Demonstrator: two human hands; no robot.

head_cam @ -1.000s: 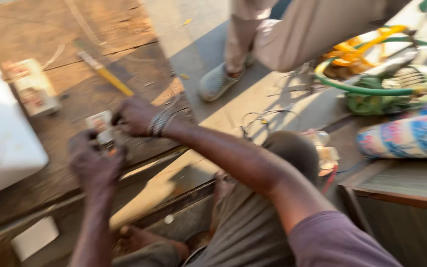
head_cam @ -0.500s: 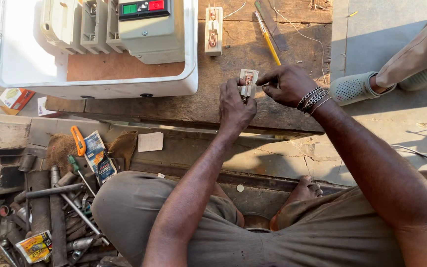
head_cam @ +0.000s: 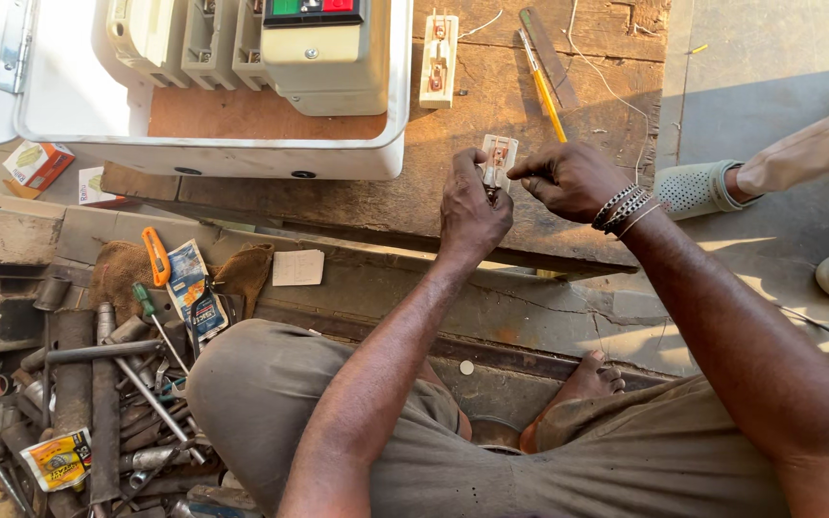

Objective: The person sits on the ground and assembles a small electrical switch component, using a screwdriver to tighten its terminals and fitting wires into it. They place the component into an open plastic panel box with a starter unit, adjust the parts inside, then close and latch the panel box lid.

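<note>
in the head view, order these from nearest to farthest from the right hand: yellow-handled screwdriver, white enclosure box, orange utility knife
Measured from the right hand:
1. yellow-handled screwdriver, just above it on the wooden board
2. white enclosure box, up and left
3. orange utility knife, far left on the brown cloth

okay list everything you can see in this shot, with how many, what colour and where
small fuse holder: one, cream, held between both hands
second fuse holder: one, cream, on the wooden board
screwdriver: one, yellow handle, on the board
white enclosure: one, open, top left, with grey switchgear inside
orange utility knife: one, on the brown cloth
metal pipes and tools: many, grey, bottom left
another person's shoe: one, grey, right
left hand: grips the holder
right hand: beaded bracelets, pinches its top
</note>
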